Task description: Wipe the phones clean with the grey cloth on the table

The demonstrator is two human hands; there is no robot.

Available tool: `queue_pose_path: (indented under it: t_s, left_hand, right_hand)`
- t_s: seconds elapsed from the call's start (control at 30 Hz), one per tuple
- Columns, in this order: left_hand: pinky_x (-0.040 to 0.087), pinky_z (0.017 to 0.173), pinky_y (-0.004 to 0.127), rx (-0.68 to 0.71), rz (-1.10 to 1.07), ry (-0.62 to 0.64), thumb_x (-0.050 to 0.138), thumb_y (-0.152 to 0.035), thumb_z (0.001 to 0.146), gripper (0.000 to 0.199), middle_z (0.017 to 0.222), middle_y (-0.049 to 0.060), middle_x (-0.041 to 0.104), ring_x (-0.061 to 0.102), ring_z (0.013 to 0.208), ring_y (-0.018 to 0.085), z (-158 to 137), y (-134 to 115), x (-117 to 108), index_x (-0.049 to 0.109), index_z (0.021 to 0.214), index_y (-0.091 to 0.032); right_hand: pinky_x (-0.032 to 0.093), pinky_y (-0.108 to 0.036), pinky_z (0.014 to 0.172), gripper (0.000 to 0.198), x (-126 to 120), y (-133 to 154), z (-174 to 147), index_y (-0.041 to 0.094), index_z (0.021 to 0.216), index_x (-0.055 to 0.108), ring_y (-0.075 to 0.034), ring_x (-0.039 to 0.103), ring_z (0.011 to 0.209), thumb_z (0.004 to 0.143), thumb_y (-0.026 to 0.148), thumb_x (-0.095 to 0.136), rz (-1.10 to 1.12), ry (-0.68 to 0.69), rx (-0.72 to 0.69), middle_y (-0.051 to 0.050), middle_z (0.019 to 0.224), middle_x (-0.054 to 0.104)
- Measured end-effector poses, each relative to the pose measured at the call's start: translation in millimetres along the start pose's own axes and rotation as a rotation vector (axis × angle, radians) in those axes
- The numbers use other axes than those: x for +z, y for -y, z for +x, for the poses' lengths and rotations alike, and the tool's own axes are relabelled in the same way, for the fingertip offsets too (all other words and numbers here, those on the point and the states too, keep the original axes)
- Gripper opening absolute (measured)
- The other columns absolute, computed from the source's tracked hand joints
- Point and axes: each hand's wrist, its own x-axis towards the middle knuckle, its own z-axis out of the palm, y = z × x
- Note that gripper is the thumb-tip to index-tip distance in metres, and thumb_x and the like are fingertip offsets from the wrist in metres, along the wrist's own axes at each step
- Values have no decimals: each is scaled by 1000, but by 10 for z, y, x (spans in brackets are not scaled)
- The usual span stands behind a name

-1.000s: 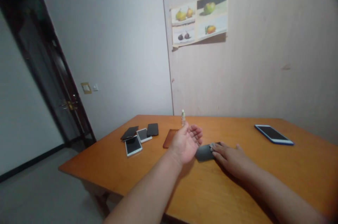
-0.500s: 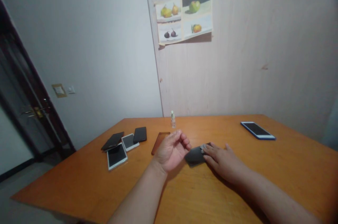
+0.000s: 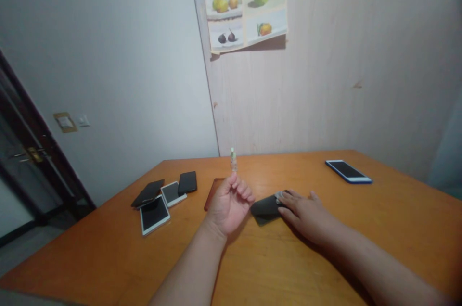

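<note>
Orange-brown bench (image 3: 281,267) against pale wall (image 3: 317,80), fruit print (image 3: 246,12) hung there; dark door (image 3: 23,125) far left. Dark phone-like slab (image 3: 265,210) flat mid-bench. Hands apart: left hand (image 3: 231,207) loosely curled, empty, beside it; right hand (image 3: 306,217) laid over pale-grey scrap (image 3: 279,197) atop slab, grip unclear.

An orange-brown wooden table (image 3: 90,253) is spreading wide, with a dark phone (image 3: 265,212) lying flat near its middle and a brown case (image 3: 211,195) lying to the left of that, partly hidden. A small bottle (image 3: 233,161) is standing upright toward the far edge. At the left a black case (image 3: 148,194), a front white phone (image 3: 154,214), a rear white phone (image 3: 172,193) and a black phone (image 3: 187,182) are lying bunched together. Well apart, at the right, a blue-edged phone (image 3: 348,171) is lying screen up
</note>
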Motion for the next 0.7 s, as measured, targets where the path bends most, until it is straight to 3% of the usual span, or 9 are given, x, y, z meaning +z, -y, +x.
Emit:
queue_pose_path:
  t_s: [0.2, 0.3, 0.43, 0.57, 0.63, 0.7]
  left_hand:
    - [43, 61, 24, 84, 42, -199, 74, -19, 76, 21, 67, -4, 52, 51, 61, 9, 104, -4, -150, 54, 74, -17]
    - [44, 62, 24, 111, 198, -276, 78, -21, 71, 23, 70, -3, 57, 54, 63, 9, 146, 8, -215, 56, 77, -17]
    - [40, 59, 21, 149, 539, -357, 80, -28, 67, 26, 70, -1, 61, 55, 61, 9, 203, 59, -315, 59, 77, -16]
    - [39, 58, 22, 148, 635, -403, 73, -45, 72, 33, 67, 1, 62, 54, 58, 10, 246, 105, -428, 58, 72, -16]
    - [37, 56, 23, 160, 838, -430, 66, -53, 77, 38, 65, 1, 61, 52, 56, 11, 256, 126, -480, 55, 68, -18]
    - [33, 54, 23, 185, 1070, -449, 63, -50, 78, 36, 61, -1, 57, 49, 54, 11, 262, 151, -525, 52, 64, -19]
  right_hand:
    - [15, -69, 113, 50, -61, -30, 16, 20, 136, 59, -35, 39, 141, 98, 45, 37, -46, -14, 102, -15, 150, 47]
    - [13, -66, 115, 51, -86, 81, -34, 21, 138, 57, -32, 42, 139, 98, 47, 40, -3, 6, 4, -14, 150, 48]
    - [10, -66, 115, 55, -102, 184, -84, 28, 144, 51, -31, 33, 144, 97, 55, 39, 55, 56, -116, -8, 154, 43]
    - [6, -74, 111, 55, -114, 70, -35, 29, 145, 49, -36, 29, 146, 99, 56, 32, 18, 41, 64, -7, 155, 42]
    - [5, -75, 110, 56, -126, 24, -14, 26, 145, 50, -38, 29, 145, 100, 54, 31, -11, 23, 164, -9, 154, 42]
    - [5, -74, 111, 56, -143, 58, -26, 25, 145, 49, -37, 28, 145, 100, 52, 31, -9, 35, 146, -10, 154, 42]
